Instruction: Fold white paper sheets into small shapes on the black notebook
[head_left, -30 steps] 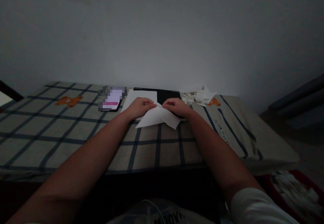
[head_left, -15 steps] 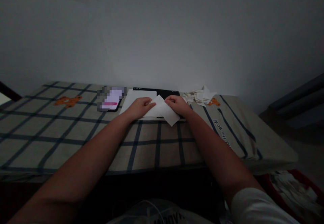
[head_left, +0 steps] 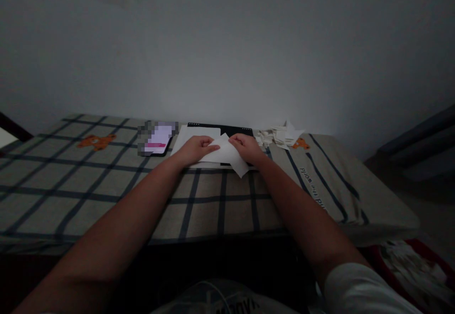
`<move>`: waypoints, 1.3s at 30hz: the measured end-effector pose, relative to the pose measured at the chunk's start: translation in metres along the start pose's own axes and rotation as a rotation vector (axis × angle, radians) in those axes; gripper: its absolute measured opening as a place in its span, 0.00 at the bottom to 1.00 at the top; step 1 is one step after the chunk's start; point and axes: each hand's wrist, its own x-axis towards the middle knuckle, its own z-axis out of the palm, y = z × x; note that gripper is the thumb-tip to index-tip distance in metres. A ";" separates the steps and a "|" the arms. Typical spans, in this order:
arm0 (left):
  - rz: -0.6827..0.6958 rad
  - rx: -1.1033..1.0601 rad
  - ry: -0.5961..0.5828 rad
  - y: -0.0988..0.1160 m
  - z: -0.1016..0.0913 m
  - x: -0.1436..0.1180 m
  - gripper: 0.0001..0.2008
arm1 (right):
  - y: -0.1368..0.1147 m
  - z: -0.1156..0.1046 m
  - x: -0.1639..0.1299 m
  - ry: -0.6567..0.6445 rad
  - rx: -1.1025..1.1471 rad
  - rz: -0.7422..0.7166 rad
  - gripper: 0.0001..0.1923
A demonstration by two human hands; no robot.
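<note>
Between my two hands is a small white sheet of paper (head_left: 227, 153), with one corner pointing up and another hanging toward me. My left hand (head_left: 199, 151) pinches its left side between thumb and fingers. At the upper right edge, my right hand (head_left: 248, 148) is closed on the same sheet, its fingertips close to the top corner. Beneath the hands lie larger white paper (head_left: 202, 135) and a flat black object (head_left: 236, 131) with rows of white marks along its far edge.
Left of the papers lies a phone (head_left: 158, 139) with a lit, partly blurred screen. Folded white paper pieces (head_left: 279, 135) are heaped at the right. A checked cloth (head_left: 206, 205) covers the table against the wall. A red container (head_left: 412, 252) with white pieces stands lower right.
My right hand has shifted slightly left along the sheet, closer to my left hand. The sheet's lower right part now looks narrower and more bent.
</note>
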 end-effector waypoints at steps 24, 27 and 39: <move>0.000 0.001 -0.060 0.002 0.002 -0.001 0.19 | 0.000 0.000 -0.001 -0.195 0.084 0.090 0.19; -0.015 0.002 -0.062 0.004 0.002 -0.001 0.19 | -0.003 0.001 -0.002 -0.146 0.099 0.086 0.20; -0.052 -0.037 -0.057 0.002 0.004 -0.001 0.18 | 0.000 0.010 0.003 -0.001 -0.043 -0.021 0.19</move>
